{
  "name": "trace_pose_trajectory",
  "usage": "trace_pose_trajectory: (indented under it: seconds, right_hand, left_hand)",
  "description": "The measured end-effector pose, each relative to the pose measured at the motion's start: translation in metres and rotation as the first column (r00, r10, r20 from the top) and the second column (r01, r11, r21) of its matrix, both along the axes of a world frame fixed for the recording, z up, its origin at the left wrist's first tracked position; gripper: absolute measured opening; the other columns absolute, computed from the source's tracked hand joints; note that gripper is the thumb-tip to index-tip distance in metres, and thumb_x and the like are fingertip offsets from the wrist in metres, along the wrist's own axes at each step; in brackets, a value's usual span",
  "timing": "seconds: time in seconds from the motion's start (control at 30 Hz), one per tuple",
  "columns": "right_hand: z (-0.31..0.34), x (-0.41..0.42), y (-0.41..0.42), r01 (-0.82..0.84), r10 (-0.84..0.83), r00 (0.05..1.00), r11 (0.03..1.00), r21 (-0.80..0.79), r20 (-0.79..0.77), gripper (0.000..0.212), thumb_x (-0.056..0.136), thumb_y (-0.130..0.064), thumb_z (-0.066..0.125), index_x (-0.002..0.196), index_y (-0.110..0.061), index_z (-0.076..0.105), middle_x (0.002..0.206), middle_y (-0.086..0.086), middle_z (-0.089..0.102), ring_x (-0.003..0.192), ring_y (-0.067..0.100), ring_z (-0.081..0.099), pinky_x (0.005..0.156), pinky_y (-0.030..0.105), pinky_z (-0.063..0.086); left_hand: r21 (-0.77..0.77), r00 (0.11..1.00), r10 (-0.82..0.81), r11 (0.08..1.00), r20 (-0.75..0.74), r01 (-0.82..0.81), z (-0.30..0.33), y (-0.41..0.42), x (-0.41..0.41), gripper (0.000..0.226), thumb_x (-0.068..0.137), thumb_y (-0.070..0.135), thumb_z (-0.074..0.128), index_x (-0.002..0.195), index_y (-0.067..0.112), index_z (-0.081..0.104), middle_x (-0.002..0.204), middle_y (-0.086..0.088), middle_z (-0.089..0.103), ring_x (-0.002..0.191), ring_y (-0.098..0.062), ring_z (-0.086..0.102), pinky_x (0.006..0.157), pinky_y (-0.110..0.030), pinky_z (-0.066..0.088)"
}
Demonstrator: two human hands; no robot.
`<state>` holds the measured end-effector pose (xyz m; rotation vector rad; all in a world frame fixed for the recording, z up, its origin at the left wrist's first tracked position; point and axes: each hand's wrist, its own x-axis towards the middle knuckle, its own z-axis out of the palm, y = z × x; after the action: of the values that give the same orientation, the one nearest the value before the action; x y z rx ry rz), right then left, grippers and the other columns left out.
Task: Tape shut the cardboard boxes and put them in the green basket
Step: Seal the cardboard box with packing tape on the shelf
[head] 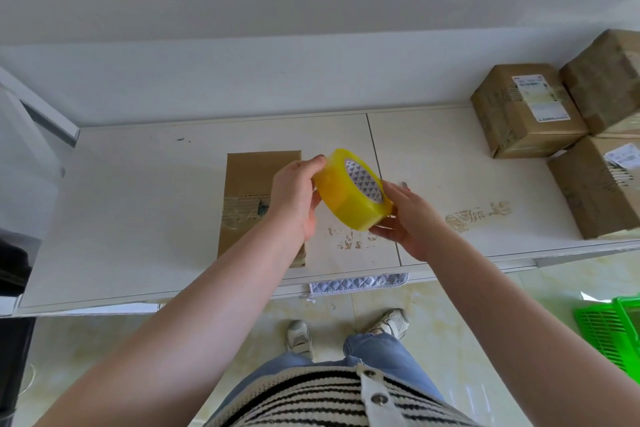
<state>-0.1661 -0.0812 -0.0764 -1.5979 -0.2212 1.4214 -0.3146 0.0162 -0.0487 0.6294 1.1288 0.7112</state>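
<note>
Holding the yellow roll of clear packing tape (pixel 353 189) above the flat brown cardboard box (pixel 254 198) on the white table (pixel 450 163), the left hand (pixel 294 198) and right hand (pixel 412 222) clamp its rim; it looks light, stiff and slick, best gripped by the edges.

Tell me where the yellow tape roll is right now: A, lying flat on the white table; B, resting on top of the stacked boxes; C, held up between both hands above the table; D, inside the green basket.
C: the yellow tape roll is lifted off the white table, with the left hand gripping its left side and the right hand holding its right side.
</note>
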Motion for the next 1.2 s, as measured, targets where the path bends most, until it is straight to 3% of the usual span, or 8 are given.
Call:
trace_pose_trajectory:
  seconds: [0.23,0.33,0.4,0.53,0.7,0.83,1.0,1.2]
  right_hand:
    - [-0.004,0.017,-0.008,0.129,-0.118,0.988,0.985,0.111,-0.098,0.024,0.097,-0.022,0.057,0.118,-0.024,0.069,0.108,0.010,0.069,0.082,0.026,0.072,0.067,0.037,0.059]
    - [-0.010,0.019,-0.006,0.166,-0.163,0.985,0.985,0.048,-0.059,0.021,0.096,-0.020,0.060,0.112,-0.026,0.071,0.102,0.007,0.070,0.080,0.025,0.070,0.067,0.038,0.060]
    - [-0.020,0.017,-0.003,0.194,-0.193,0.981,0.981,-0.029,0.028,0.019,0.095,-0.018,0.062,0.104,-0.031,0.072,0.098,0.003,0.069,0.081,0.025,0.066,0.067,0.037,0.060]
    - [-0.045,0.013,0.006,0.304,-0.273,0.940,0.942,-0.144,0.203,0.029,0.093,-0.012,0.063,0.116,-0.030,0.068,0.112,0.005,0.064,0.101,0.033,0.061,0.067,0.038,0.055]
    - [-0.053,0.009,0.023,0.223,-0.096,0.875,0.950,-0.218,0.475,0.048,0.100,-0.007,0.041,0.144,-0.026,0.046,0.121,0.002,0.057,0.079,0.021,0.057,0.063,0.039,0.055]
    - [-0.021,-0.037,0.034,-0.043,0.093,0.681,0.995,-0.087,0.727,0.047,0.095,-0.012,0.045,0.142,-0.018,0.045,0.135,0.003,0.052,0.111,0.022,0.055,0.093,0.038,0.049]
    - [-0.007,-0.121,0.024,-0.378,0.305,0.649,0.924,-0.053,0.697,0.045,0.097,-0.017,0.048,0.142,-0.018,0.043,0.132,0.001,0.057,0.116,0.020,0.054,0.090,0.028,0.042]
    - [-0.028,-0.141,0.043,-0.243,0.275,0.700,0.960,-0.142,0.659,0.047,0.098,-0.017,0.045,0.144,-0.018,0.032,0.121,0.001,0.060,0.094,0.020,0.058,0.071,0.028,0.041]
  left_hand:
    - [-0.121,0.992,-0.058,0.990,0.108,0.071,-0.003,0.025,0.002,0.029,0.085,0.007,0.071,0.101,0.020,0.050,0.094,-0.004,0.068,0.078,-0.017,0.063,0.062,-0.029,0.051]
    - [0.153,0.941,-0.180,0.961,-0.286,0.231,-0.012,0.022,0.007,0.024,0.093,0.021,0.065,0.113,0.015,0.053,0.106,-0.003,0.062,0.092,-0.018,0.059,0.078,-0.031,0.050]
    - [0.418,0.758,-0.104,0.782,-0.644,0.462,-0.018,0.019,0.003,0.022,0.098,0.029,0.056,0.114,0.014,0.053,0.113,0.002,0.058,0.100,-0.012,0.054,0.081,-0.028,0.043]
    - [0.572,0.644,0.112,0.592,-0.757,0.568,-0.027,0.024,-0.031,0.023,0.098,0.022,0.054,0.119,0.011,0.053,0.126,-0.003,0.054,0.114,-0.016,0.052,0.084,-0.020,0.034]
    - [0.421,0.475,0.167,0.757,-0.864,0.500,-0.050,0.022,-0.095,0.057,0.095,0.038,0.057,0.140,0.007,0.039,0.146,-0.009,0.040,0.127,-0.028,0.049,0.091,-0.040,0.046]
    - [0.142,0.457,-0.114,0.861,-0.882,0.488,-0.068,0.020,-0.117,0.090,0.090,0.059,0.055,0.154,0.009,0.016,0.153,-0.010,0.038,0.133,-0.032,0.045,0.100,-0.045,0.045]
    - [0.193,0.558,-0.084,0.887,-0.826,0.420,-0.082,0.015,-0.110,0.067,0.089,0.056,0.059,0.133,0.010,0.039,0.113,-0.004,0.063,0.101,-0.029,0.062,0.080,-0.039,0.052]
    - [0.213,0.440,-0.017,0.857,-0.898,0.470,-0.091,0.010,-0.103,0.048,0.090,0.059,0.054,0.100,0.014,0.038,0.087,0.001,0.054,0.075,-0.025,0.051,0.061,-0.034,0.040]
